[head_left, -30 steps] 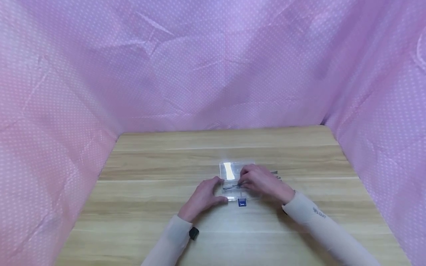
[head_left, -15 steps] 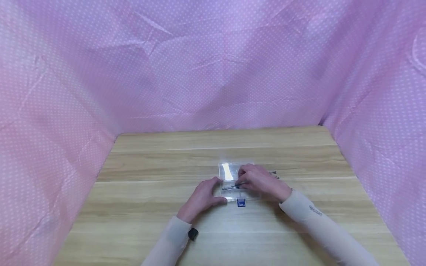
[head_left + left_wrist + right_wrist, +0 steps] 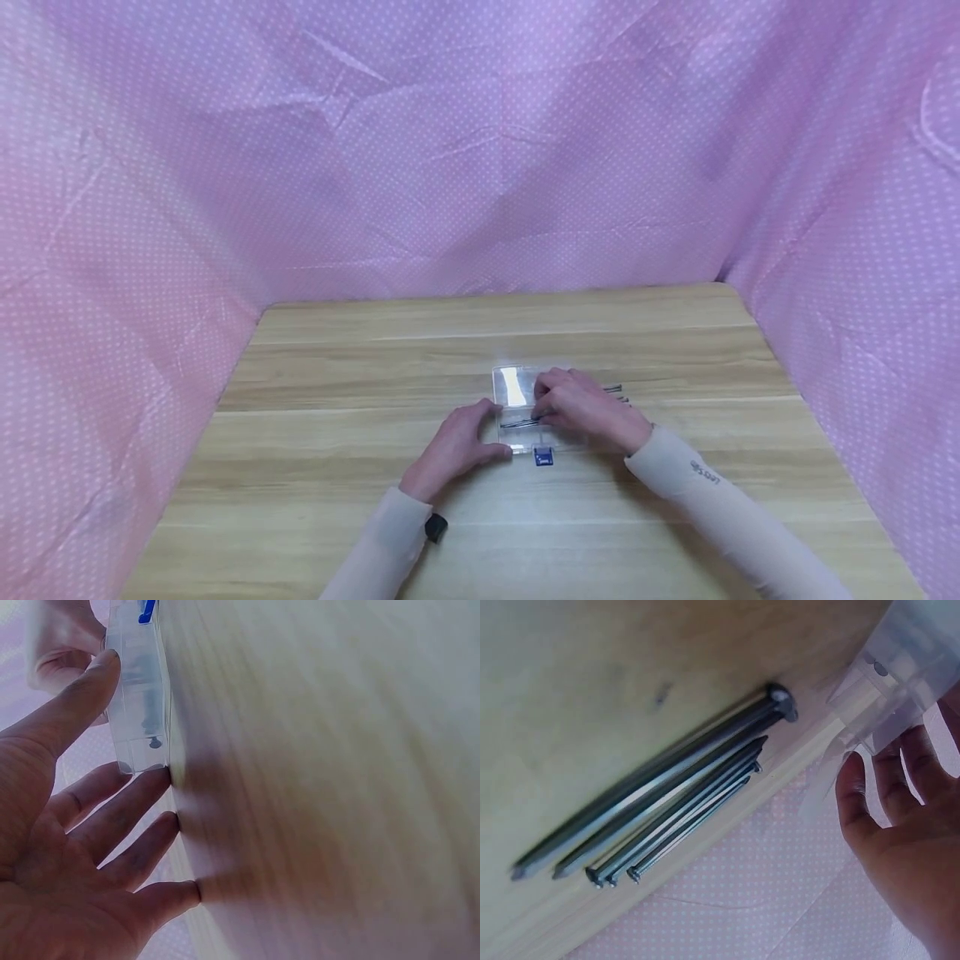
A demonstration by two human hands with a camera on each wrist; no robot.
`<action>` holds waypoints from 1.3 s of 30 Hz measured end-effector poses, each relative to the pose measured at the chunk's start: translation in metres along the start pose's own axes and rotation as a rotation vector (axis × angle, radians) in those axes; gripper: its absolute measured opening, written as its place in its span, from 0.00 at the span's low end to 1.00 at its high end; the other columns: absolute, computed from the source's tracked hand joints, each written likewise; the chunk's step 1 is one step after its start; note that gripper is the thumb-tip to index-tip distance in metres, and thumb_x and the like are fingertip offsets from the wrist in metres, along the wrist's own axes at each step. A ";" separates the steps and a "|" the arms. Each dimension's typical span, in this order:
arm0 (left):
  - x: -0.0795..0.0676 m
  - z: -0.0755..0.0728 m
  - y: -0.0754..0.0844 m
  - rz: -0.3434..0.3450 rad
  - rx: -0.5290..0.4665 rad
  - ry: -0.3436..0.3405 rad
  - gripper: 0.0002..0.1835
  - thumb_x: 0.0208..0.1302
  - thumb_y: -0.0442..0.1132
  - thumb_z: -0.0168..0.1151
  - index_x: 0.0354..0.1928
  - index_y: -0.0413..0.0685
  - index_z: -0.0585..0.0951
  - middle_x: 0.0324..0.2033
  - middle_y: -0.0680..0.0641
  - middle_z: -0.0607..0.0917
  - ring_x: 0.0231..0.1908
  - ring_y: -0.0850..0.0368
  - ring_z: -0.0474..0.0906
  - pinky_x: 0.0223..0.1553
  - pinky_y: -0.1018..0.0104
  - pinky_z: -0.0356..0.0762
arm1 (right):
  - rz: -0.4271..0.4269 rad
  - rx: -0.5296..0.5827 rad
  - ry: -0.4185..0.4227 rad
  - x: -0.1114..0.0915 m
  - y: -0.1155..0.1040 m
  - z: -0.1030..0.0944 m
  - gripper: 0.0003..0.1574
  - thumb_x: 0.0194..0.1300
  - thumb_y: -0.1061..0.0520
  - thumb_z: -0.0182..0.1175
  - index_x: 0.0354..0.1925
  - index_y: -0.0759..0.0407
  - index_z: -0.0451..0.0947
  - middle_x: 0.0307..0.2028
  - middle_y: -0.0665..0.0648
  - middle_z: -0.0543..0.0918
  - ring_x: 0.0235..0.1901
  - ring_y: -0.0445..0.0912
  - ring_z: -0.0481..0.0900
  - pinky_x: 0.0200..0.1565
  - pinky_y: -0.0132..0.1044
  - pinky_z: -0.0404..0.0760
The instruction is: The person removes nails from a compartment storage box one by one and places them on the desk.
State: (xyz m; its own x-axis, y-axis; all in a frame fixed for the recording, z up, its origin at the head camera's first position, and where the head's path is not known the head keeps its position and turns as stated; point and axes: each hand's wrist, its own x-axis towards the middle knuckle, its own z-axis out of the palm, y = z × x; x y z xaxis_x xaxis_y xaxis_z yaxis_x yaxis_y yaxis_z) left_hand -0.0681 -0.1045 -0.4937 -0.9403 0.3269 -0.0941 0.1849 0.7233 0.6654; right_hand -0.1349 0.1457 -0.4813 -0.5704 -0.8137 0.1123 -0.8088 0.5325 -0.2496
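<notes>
A clear plastic box (image 3: 525,437) lies on the table with its transparent lid (image 3: 513,386) folded back, away from the person. My left hand (image 3: 459,442) holds the box's left end, thumb on the near side and fingers at the far side. Several thin metal nails (image 3: 516,423) lie inside, reaching under the fingers of my right hand (image 3: 585,410), which pinch their right ends. A nail head (image 3: 155,742) shows through the box wall in the left wrist view. The right fingertips are partly hidden in the head view.
Several loose nails (image 3: 652,799) of differing sizes lie on the wooden table (image 3: 360,350), right of the box. A blue tag-like piece (image 3: 543,457) sits at the box's front edge. Pink dotted fabric (image 3: 480,167) hangs round the back and sides.
The right hand's fingers have shifted slightly over the nails in the box. My left hand keeps its hold on the box end, and the loose nails stay where they were.
</notes>
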 end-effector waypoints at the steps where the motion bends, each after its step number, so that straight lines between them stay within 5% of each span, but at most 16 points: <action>1: 0.000 0.000 0.000 -0.002 -0.001 0.000 0.35 0.53 0.52 0.81 0.60 0.47 0.79 0.51 0.44 0.86 0.50 0.49 0.80 0.54 0.50 0.77 | 0.003 -0.001 0.000 0.000 0.000 0.000 0.09 0.59 0.53 0.77 0.40 0.44 0.92 0.41 0.46 0.80 0.43 0.42 0.75 0.46 0.40 0.77; 25: -0.002 0.000 0.002 -0.004 0.014 0.011 0.34 0.53 0.52 0.81 0.59 0.47 0.79 0.52 0.43 0.86 0.52 0.47 0.81 0.55 0.49 0.77 | -0.032 0.022 0.029 -0.008 0.004 0.000 0.06 0.64 0.58 0.73 0.40 0.49 0.89 0.45 0.49 0.83 0.47 0.44 0.80 0.53 0.42 0.80; 39: 0.001 0.002 0.001 -0.002 0.010 0.008 0.34 0.53 0.53 0.82 0.59 0.47 0.79 0.50 0.45 0.86 0.48 0.50 0.80 0.52 0.52 0.77 | -0.020 0.027 0.039 -0.003 -0.003 -0.008 0.05 0.64 0.55 0.74 0.40 0.47 0.91 0.41 0.47 0.81 0.43 0.43 0.75 0.46 0.41 0.77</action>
State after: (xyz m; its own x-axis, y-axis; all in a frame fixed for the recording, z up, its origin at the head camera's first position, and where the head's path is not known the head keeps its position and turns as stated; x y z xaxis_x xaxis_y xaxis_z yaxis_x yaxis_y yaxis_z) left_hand -0.0683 -0.1022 -0.4944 -0.9429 0.3207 -0.0899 0.1856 0.7301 0.6576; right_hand -0.1317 0.1488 -0.4731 -0.5594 -0.8143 0.1549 -0.8165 0.5091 -0.2725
